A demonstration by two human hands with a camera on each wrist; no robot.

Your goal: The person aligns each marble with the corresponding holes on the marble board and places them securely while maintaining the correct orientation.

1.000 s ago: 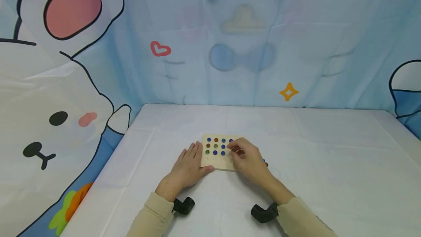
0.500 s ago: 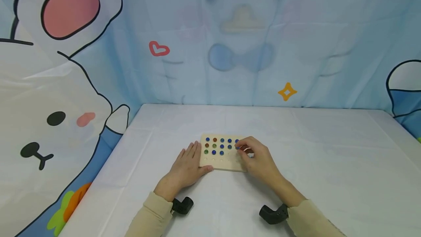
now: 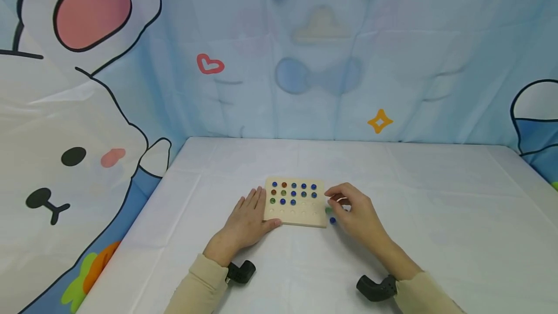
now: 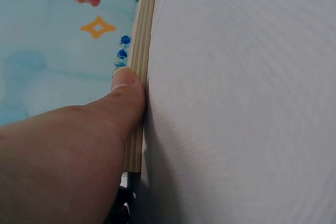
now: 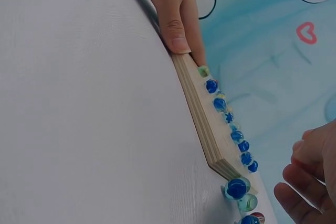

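Observation:
In the head view, a pale wooden board point(image 3: 303, 214) with rows of round hollows lies on the table. Its two far rows hold blue, red and green glass marbles, and the third row has marbles at its left end. Along the board's left edge my left hand point(image 3: 245, 222) lies with straight fingers, its thumb point(image 4: 126, 85) pressing the front edge. My right hand point(image 3: 355, 210) hovers just off the right side, fingers loosely bent, with nothing visible between them. Beneath it sit a loose blue marble point(image 3: 333, 220) and a green marble point(image 3: 329, 211).
A white cloth point(image 3: 436, 217) covers the table. Past the board's near right corner, the right wrist view also shows a reddish marble point(image 5: 258, 217). A light blue printed curtain point(image 3: 244, 105) hangs behind the table.
My right hand has moved right, off the board, uncovering a blue marble at the second row's right end and loose marbles beside the board. The left hand has stayed in place.

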